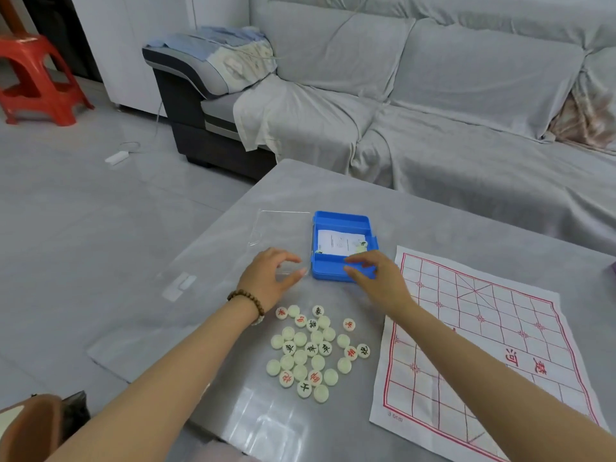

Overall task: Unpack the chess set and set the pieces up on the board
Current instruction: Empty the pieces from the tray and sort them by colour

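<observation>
Two hands are out over the grey table [333,191] on my feed. My left hand [270,278], with a bead bracelet [246,300] on the wrist, has its thumb and fingers curled round the near corner of the clear lid [283,228], which lies flat just left of the blue box [340,219]. My right hand [376,281] pinches the near wall of that box between thumb and fingertips. A white paper slip [340,241] lies inside the box. About thirty round pale chess pieces [310,348] sit in a loose heap on the table between my forearms, some showing red or black characters and others blank side up. To the right, the paper board [483,328] with red lines is spread flat, bare of pieces.
</observation>
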`<state>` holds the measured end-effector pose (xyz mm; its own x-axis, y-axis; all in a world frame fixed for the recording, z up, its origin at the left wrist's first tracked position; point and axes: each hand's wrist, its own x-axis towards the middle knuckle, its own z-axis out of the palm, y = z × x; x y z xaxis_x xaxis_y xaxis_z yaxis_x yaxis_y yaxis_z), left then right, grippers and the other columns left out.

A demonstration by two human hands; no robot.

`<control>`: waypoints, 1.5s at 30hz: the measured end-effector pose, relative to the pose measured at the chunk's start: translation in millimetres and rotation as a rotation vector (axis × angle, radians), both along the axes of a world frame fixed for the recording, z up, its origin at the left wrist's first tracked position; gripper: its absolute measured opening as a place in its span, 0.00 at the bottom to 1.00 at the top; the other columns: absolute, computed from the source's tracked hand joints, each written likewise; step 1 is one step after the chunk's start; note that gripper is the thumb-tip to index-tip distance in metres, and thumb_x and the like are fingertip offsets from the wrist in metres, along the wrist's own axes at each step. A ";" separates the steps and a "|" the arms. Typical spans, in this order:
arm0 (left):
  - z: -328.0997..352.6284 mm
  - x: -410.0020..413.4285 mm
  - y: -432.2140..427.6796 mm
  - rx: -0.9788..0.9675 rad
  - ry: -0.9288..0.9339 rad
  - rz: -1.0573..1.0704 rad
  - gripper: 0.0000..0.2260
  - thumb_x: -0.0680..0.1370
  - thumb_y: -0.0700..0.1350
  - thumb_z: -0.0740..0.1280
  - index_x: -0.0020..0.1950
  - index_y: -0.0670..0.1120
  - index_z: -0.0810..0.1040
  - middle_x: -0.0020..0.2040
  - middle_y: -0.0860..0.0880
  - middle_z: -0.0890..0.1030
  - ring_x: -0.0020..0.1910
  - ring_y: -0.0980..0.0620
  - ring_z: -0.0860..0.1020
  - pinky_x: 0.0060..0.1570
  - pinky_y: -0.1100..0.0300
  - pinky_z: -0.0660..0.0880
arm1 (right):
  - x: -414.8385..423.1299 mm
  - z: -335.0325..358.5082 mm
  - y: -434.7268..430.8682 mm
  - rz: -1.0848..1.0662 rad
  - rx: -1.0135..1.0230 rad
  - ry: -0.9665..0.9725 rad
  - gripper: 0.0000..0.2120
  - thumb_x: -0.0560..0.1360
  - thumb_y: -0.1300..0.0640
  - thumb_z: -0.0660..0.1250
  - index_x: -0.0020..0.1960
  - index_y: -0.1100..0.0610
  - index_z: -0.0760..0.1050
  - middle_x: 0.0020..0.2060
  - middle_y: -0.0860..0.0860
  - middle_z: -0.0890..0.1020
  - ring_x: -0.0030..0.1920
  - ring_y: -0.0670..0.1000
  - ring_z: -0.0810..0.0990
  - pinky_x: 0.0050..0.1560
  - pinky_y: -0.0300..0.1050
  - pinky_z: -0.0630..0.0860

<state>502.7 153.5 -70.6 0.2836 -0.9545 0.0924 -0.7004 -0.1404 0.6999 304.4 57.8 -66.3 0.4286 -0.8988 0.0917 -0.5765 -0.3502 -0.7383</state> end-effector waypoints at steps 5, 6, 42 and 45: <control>2.5 -5.5 -53.5 0.063 -0.142 -0.100 0.18 0.79 0.55 0.58 0.66 0.51 0.72 0.69 0.51 0.69 0.68 0.52 0.64 0.67 0.57 0.61 | -12.8 5.1 -57.3 -0.057 -0.104 0.257 0.14 0.76 0.50 0.65 0.60 0.49 0.76 0.64 0.49 0.74 0.65 0.49 0.69 0.65 0.45 0.64; 1.6 -5.7 -63.7 0.088 -0.167 -0.097 0.17 0.79 0.55 0.58 0.66 0.51 0.72 0.69 0.51 0.68 0.69 0.51 0.63 0.67 0.56 0.61 | -10.8 6.0 -67.9 -0.051 -0.121 0.317 0.15 0.75 0.49 0.66 0.61 0.49 0.76 0.65 0.49 0.73 0.66 0.50 0.68 0.66 0.46 0.63; -1.7 -45.5 -158.9 0.224 -0.229 -0.135 0.11 0.67 0.59 0.72 0.44 0.55 0.78 0.42 0.57 0.79 0.47 0.57 0.76 0.58 0.57 0.70 | 3.3 -2.3 -122.0 0.030 -0.152 0.488 0.14 0.72 0.46 0.69 0.57 0.47 0.80 0.61 0.50 0.74 0.63 0.51 0.67 0.60 0.45 0.66; -2.0 -42.1 -154.0 0.171 -0.251 -0.130 0.15 0.68 0.59 0.71 0.51 0.55 0.79 0.46 0.56 0.80 0.50 0.56 0.75 0.58 0.58 0.68 | 6.9 -3.5 -120.2 0.003 -0.144 0.455 0.12 0.73 0.47 0.69 0.55 0.48 0.80 0.60 0.51 0.75 0.62 0.51 0.68 0.59 0.45 0.67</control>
<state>460.6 -0.5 -72.6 0.1467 -0.9889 -0.0211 -0.8679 -0.1389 0.4770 311.3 -62.3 -69.8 0.4564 -0.8896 0.0177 -0.8288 -0.4323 -0.3552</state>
